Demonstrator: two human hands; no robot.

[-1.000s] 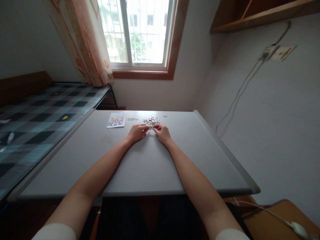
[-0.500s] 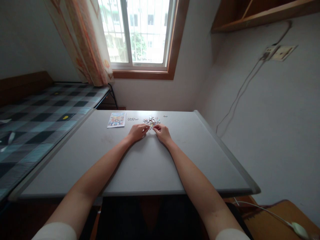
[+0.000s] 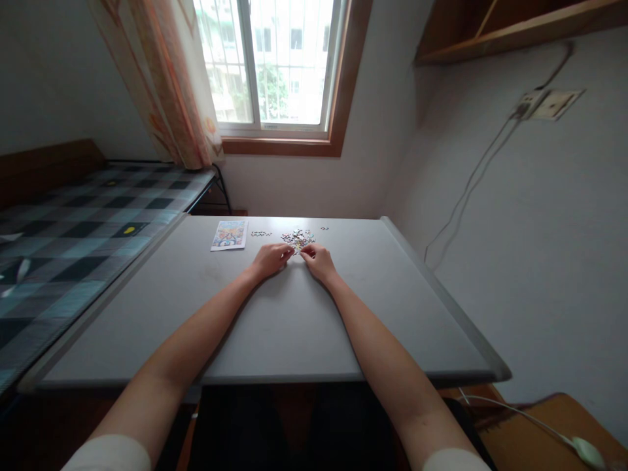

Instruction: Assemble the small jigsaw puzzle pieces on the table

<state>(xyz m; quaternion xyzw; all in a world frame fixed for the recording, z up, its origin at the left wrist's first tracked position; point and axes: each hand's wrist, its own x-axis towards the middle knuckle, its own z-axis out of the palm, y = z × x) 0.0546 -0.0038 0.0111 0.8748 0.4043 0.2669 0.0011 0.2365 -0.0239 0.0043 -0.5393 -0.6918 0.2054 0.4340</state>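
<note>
On a grey table (image 3: pixel 275 327) lies a small heap of loose jigsaw pieces (image 3: pixel 297 238). My left hand (image 3: pixel 269 259) and my right hand (image 3: pixel 319 261) rest on the table just in front of the heap, fingertips pinched together and nearly touching each other at its near edge. Each seems to pinch a tiny piece, too small to make out. A colourful picture card (image 3: pixel 229 235) lies to the left of the heap. A short row of joined pieces (image 3: pixel 260 233) sits between the card and the heap.
A couple of stray pieces (image 3: pixel 324 228) lie right of the heap. A bed with a checked cover (image 3: pixel 73 242) borders the table on the left. A window with a curtain (image 3: pixel 161 78) is behind. A wall with a cable (image 3: pixel 466 190) stands close on the right.
</note>
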